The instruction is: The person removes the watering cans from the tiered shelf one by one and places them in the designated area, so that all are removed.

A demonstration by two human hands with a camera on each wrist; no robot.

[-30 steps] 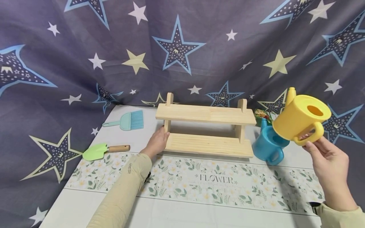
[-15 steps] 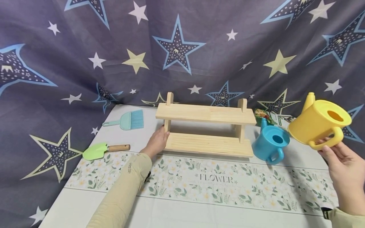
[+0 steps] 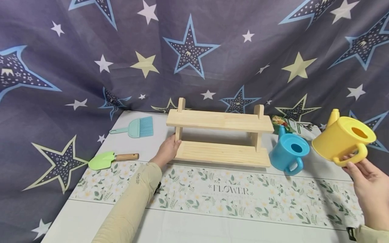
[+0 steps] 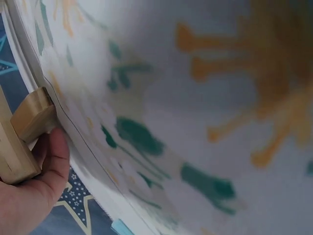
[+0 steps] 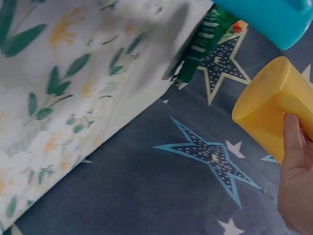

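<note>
On the right, my right hand [image 3: 369, 184] holds a yellow watering can [image 3: 335, 140] by its handle, lifted above the table with its spout up. The right wrist view shows the thumb against the can's [image 5: 261, 105] handle. Left of it a blue watering can [image 3: 281, 155] stands upright beside a two-tier wooden shelf [image 3: 218, 120]. My left hand [image 3: 165, 150] grips the shelf's left end. In the left wrist view, fingers [image 4: 57, 161] curl round the wooden end piece [image 4: 32, 117]; part of the grip is hidden behind the wood.
A mint hand brush [image 3: 133, 128] and a green trowel with a wooden handle [image 3: 104, 161] lie at the left. Behind the blue can lies a green printed packet [image 3: 287, 125]. A star-patterned cloth [image 3: 212, 50] hangs behind the flower-printed table cover [image 3: 231, 209].
My right hand has carried the yellow watering can rightward, away from over the blue one, then slightly down. My left hand and the shelf have stayed put.
</note>
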